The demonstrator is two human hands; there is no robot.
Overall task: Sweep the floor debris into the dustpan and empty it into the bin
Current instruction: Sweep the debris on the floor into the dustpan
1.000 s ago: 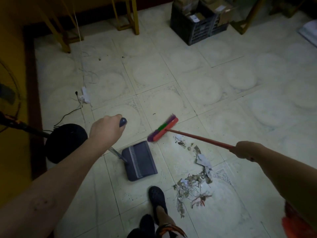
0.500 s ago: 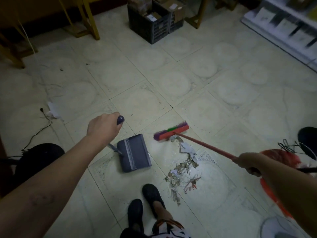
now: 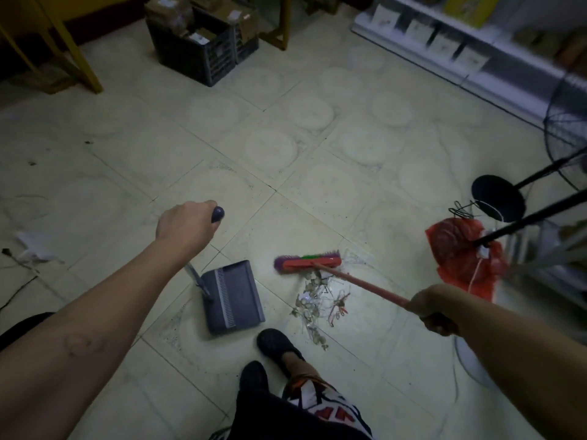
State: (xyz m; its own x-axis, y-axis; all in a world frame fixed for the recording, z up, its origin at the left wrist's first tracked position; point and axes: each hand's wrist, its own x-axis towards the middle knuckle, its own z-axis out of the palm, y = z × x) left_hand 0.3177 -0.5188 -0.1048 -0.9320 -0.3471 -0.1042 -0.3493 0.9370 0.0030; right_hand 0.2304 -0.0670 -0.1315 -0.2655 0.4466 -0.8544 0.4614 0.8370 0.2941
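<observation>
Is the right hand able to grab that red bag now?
Probably not yet. The right hand grips the broom handle, so it is busy, and a black pole crosses over the red bag.

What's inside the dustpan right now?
Nothing visible: the dustpan shows bare dark plastic and a ribbed strip. The debris lies on the floor beside it, by the broom. Fine dust would not show in this dim light.

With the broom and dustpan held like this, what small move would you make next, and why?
Probably sweep the broom leftward through the debris pile toward the dustpan: the pile lies beside the pan, none visibly inside it yet.
</observation>
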